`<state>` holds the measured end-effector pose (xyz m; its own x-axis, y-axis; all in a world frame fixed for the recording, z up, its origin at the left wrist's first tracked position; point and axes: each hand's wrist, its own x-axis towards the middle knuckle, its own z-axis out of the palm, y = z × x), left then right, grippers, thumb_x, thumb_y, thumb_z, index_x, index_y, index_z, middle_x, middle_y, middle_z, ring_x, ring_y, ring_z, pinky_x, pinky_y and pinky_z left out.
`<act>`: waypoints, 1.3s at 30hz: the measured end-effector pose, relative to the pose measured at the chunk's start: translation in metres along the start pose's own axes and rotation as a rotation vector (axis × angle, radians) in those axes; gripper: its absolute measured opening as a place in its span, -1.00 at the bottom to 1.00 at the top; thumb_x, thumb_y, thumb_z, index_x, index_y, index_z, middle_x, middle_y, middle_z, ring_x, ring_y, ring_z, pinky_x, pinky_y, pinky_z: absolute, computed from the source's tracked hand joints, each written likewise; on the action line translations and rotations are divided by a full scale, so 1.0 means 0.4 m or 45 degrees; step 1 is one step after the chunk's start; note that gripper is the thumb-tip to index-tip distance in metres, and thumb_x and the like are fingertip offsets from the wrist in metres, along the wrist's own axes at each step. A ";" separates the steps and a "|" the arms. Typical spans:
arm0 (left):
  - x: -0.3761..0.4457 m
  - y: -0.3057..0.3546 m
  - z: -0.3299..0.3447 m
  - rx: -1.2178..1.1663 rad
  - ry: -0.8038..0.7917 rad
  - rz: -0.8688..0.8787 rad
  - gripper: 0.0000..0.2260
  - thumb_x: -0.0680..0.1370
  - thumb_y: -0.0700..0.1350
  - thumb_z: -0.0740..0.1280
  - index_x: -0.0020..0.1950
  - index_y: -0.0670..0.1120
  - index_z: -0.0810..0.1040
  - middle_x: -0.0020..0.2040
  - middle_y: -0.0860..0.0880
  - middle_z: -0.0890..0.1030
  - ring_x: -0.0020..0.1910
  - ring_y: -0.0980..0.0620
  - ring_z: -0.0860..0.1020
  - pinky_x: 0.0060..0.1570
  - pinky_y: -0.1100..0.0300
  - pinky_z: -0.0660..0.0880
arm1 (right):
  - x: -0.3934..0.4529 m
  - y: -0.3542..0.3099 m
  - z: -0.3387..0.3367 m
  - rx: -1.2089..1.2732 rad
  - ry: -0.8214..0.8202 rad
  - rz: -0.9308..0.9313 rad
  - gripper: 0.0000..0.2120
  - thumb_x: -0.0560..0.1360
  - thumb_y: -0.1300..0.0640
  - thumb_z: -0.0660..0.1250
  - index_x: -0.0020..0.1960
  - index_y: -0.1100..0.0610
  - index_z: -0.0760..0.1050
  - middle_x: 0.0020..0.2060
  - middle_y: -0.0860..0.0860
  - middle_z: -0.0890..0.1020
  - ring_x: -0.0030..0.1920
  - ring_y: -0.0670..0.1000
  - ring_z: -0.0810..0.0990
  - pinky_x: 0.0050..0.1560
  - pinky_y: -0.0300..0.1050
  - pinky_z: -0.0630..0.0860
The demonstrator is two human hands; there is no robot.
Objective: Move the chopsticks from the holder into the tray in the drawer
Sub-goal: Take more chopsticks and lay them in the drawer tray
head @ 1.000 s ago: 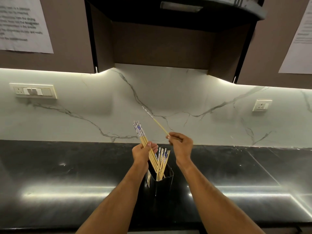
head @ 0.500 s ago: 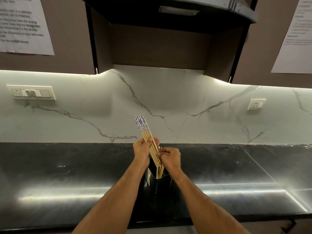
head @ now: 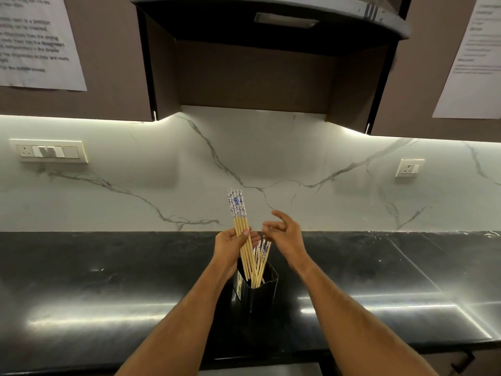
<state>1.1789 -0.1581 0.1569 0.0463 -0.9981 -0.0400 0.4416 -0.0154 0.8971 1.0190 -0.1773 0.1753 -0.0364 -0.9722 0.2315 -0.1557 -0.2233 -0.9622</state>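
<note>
The left hand (head: 235, 244) grips a bundle of chopsticks (head: 242, 226) above the black holder (head: 257, 291) on the dark countertop (head: 108, 280), while the right hand (head: 284, 236), fingers open and empty, should pinch the remaining chopsticks (head: 262, 256) by their patterned tops and lift them straight up.

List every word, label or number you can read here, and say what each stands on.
No text reads with certainty.
Left cabinet sheet: printed lines, too blurred to quote.
Right cabinet sheet: printed lines, too blurred.
Holder label: too small to read.
Chopsticks in left hand: blue pattern, no legible words.
</note>
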 end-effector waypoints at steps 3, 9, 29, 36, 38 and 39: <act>-0.016 -0.005 0.004 0.099 -0.171 -0.039 -0.79 0.63 -0.29 0.30 0.23 -0.33 0.57 0.04 -0.30 0.71 0.07 -0.23 0.70 0.20 -0.10 0.60 | 0.026 -0.041 -0.010 0.031 -0.127 -0.043 -0.28 0.48 0.29 0.49 0.53 -0.03 0.29 0.19 0.11 0.65 0.06 0.05 0.72 0.10 0.12 0.67; -0.043 -0.002 0.015 0.291 -0.403 -0.112 -0.80 0.64 -0.28 0.30 0.22 -0.32 0.59 0.05 -0.29 0.71 0.05 -0.18 0.71 0.01 0.10 0.66 | 0.040 -0.083 -0.021 -0.015 -0.268 -0.185 -0.18 0.45 0.39 0.49 0.57 -0.03 0.25 0.18 0.16 0.65 0.05 0.08 0.73 0.06 0.08 0.68; -0.048 -0.024 0.025 0.437 -0.527 -0.135 -0.78 0.65 -0.27 0.28 0.27 -0.29 0.58 0.09 -0.26 0.71 0.11 -0.19 0.70 0.18 -0.06 0.62 | 0.027 -0.061 -0.046 -0.031 -0.117 -0.232 -0.47 0.41 0.40 0.52 0.34 0.19 0.53 0.02 0.16 0.72 -0.03 0.09 0.75 0.06 0.16 0.68; -0.063 -0.040 0.015 0.506 -0.541 -0.148 -0.78 0.65 -0.26 0.28 0.28 -0.28 0.57 0.09 -0.25 0.71 0.12 -0.18 0.70 0.21 -0.10 0.60 | -0.009 -0.033 -0.046 0.039 -0.032 -0.169 -0.48 0.41 0.41 0.52 0.33 0.20 0.53 -0.01 0.15 0.73 -0.05 0.09 0.76 0.06 0.13 0.68; -0.072 -0.049 0.005 0.532 -0.552 -0.169 -0.78 0.65 -0.27 0.28 0.27 -0.30 0.57 0.09 -0.26 0.71 0.11 -0.19 0.70 0.21 -0.10 0.60 | -0.029 -0.024 -0.044 0.056 -0.024 -0.151 -0.48 0.41 0.42 0.52 0.33 0.21 0.53 -0.02 0.15 0.73 -0.06 0.10 0.76 0.05 0.11 0.69; -0.077 -0.052 0.001 0.550 -0.556 -0.176 -0.78 0.65 -0.27 0.28 0.26 -0.32 0.57 0.08 -0.27 0.71 0.10 -0.19 0.70 0.21 -0.09 0.61 | -0.039 -0.019 -0.043 0.061 -0.020 -0.146 -0.48 0.41 0.42 0.52 0.33 0.21 0.53 -0.02 0.15 0.73 -0.06 0.10 0.76 0.05 0.10 0.69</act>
<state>1.1679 -0.1271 0.1395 -0.3956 -0.9160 -0.0671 0.0113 -0.0779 0.9969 1.0038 -0.1591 0.1815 -0.0054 -0.9409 0.3387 -0.1109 -0.3361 -0.9353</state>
